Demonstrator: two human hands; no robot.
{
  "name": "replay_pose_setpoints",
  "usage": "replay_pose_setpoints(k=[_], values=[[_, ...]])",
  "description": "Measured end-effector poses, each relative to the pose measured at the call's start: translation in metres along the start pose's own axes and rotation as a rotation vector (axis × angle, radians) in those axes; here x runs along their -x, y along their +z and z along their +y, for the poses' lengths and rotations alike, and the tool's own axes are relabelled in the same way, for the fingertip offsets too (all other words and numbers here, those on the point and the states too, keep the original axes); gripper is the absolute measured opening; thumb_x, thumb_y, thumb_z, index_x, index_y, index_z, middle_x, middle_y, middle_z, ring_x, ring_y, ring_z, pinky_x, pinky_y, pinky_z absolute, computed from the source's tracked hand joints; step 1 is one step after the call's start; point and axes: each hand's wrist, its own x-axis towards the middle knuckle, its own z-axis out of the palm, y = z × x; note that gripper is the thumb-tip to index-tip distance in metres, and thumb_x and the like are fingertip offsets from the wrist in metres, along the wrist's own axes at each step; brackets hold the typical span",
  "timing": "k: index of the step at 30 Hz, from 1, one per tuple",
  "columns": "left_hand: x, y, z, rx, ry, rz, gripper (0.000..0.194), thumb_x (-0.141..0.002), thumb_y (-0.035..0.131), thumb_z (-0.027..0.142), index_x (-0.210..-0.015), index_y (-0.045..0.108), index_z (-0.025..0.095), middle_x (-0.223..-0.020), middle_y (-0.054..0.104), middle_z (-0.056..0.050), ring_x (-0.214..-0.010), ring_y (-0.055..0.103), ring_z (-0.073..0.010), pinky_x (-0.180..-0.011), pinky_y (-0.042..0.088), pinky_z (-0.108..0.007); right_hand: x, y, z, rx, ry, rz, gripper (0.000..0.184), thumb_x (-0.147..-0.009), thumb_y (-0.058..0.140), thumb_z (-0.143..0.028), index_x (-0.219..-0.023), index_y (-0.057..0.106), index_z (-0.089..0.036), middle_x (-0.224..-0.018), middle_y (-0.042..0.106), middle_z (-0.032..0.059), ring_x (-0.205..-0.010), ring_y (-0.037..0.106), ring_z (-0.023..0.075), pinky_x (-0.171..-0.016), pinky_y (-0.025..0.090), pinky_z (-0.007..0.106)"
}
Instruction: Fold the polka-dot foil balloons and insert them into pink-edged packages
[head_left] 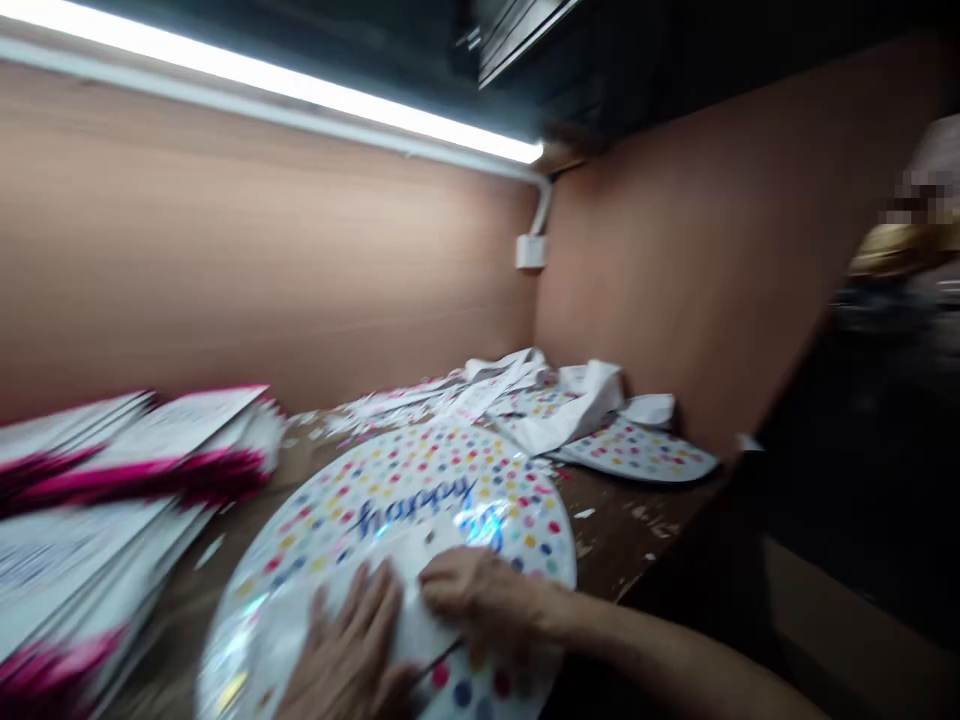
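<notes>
A large round foil balloon [450,455], flat and white with coloured dots, lies on the table, its blue lettering upside down to me. A pale, whitish sheet [409,565] covers part of its near half. My left hand [352,640] lies on this sheet with fingers stretched and slightly apart. Beside it, my right hand [487,595] has its fingers curled and pressed down at the sheet's right side. Anything inside those fingers is hidden. Both hands are somewhat blurred.
Stacks of white packets with pink edges [187,430] stand at the left. Behind the balloon lie paper strips and scraps [517,375] and another dotted foil piece [637,450]. Walls [300,270] enclose the back and right, beneath a lit tube [300,85]. A blurred person [915,210] appears far right.
</notes>
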Motion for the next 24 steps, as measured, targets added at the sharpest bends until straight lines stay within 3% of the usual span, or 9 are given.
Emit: replay_pose_setpoints(k=[1, 4, 8, 16, 22, 24], values=[[0.002, 0.0, 0.007, 0.035, -0.013, -0.068, 0.075, -0.082, 0.031, 0.069, -0.134, 0.044, 0.017, -0.141, 0.035, -0.015, -0.131, 0.029, -0.0366, -0.103, 0.02, -0.06, 0.006, 0.002, -0.002, -0.03, 0.064, 0.049, 0.007, -0.078, 0.055, -0.013, -0.08, 0.061, -0.015, -0.085, 0.066, 0.0061, -0.079, 0.061, 0.016, -0.07, 0.048, 0.023], [0.007, -0.003, 0.018, 0.106, -0.032, -0.113, 0.077, -0.087, 0.018, 0.066, -0.14, 0.032, 0.013, -0.148, 0.02, -0.013, -0.137, 0.011, -0.0341, -0.106, 0.009, -0.06, 0.02, 0.009, 0.005, -0.143, 0.146, 0.126, 0.027, -0.086, 0.038, -0.008, -0.1, 0.061, -0.011, -0.103, 0.063, 0.0162, -0.095, 0.059, 0.022, -0.08, 0.048, 0.036], [0.014, -0.005, 0.02, 0.151, -0.045, -0.124, 0.077, -0.088, 0.011, 0.065, -0.142, 0.026, 0.011, -0.149, 0.016, -0.014, -0.138, 0.004, -0.0318, -0.108, 0.003, -0.058, 0.024, 0.014, 0.012, -0.191, 0.214, 0.163, 0.026, -0.087, 0.041, -0.013, -0.1, 0.063, -0.017, -0.1, 0.063, 0.0101, -0.091, 0.06, 0.0196, -0.078, 0.05, 0.033], [0.017, 0.006, 0.022, 0.139, -0.025, -0.073, 0.078, -0.088, 0.01, 0.065, -0.141, 0.027, 0.011, -0.149, 0.016, -0.015, -0.138, 0.002, -0.0327, -0.107, -0.001, -0.058, 0.02, 0.022, 0.002, -0.05, 0.227, 0.011, 0.027, -0.09, 0.039, -0.017, -0.087, 0.065, -0.018, -0.083, 0.06, 0.0074, -0.074, 0.056, 0.0171, -0.065, 0.048, 0.029], [0.014, -0.009, 0.025, 0.186, -0.018, -0.091, 0.059, -0.091, 0.022, 0.059, -0.139, 0.031, 0.026, -0.148, 0.02, -0.016, -0.136, 0.01, -0.0397, -0.101, 0.004, -0.067, 0.026, 0.023, 0.007, -0.065, 0.175, 0.032, 0.026, -0.09, 0.041, -0.015, -0.085, 0.066, -0.017, -0.085, 0.062, 0.0072, -0.078, 0.056, 0.016, -0.069, 0.047, 0.027], [0.011, -0.012, 0.031, 0.2, -0.018, -0.091, 0.057, -0.091, 0.024, 0.057, -0.136, 0.036, 0.024, -0.146, 0.023, -0.017, -0.134, 0.013, -0.0419, -0.099, 0.007, -0.068, 0.027, 0.023, 0.007, -0.037, 0.152, 0.025, 0.027, -0.089, 0.041, -0.013, -0.082, 0.067, -0.017, -0.084, 0.063, 0.0072, -0.077, 0.056, 0.0159, -0.068, 0.046, 0.027]])
